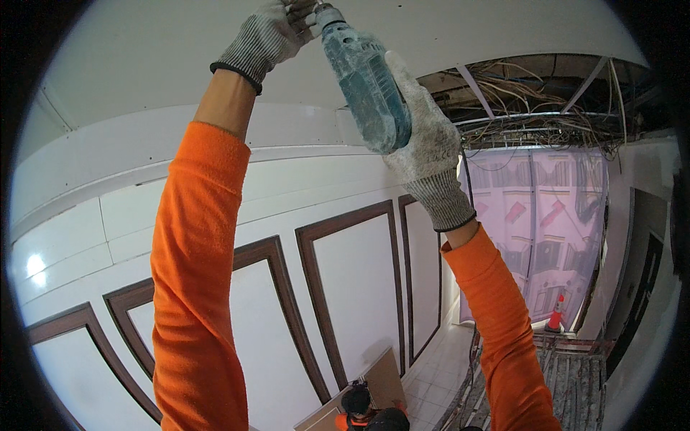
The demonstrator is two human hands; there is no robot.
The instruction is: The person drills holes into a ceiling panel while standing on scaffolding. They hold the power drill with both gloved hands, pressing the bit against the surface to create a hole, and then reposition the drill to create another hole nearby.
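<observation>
Overhead, a dusty teal power drill (366, 90) points up at the white ceiling panel (172, 65). My right hand (428, 133), in a grey-white work glove, is wrapped round the drill's body from the right. My left hand (269, 39), gloved with a striped knit cuff, is raised beside the drill's chuck (328, 16). Its fingers are bent together at the thin bit by the top edge of the picture; whatever they pinch there is too small to make out. Both my arms wear orange sleeves.
A ceiling opening with tangled cables (517, 90) lies to the right. Below it hangs translucent purplish sheeting (532, 215), with an orange cone (555, 314) at its foot. Brown-framed panels (352, 280) line the wall. Far below, a person in orange (356, 409) is beside a board (384, 381).
</observation>
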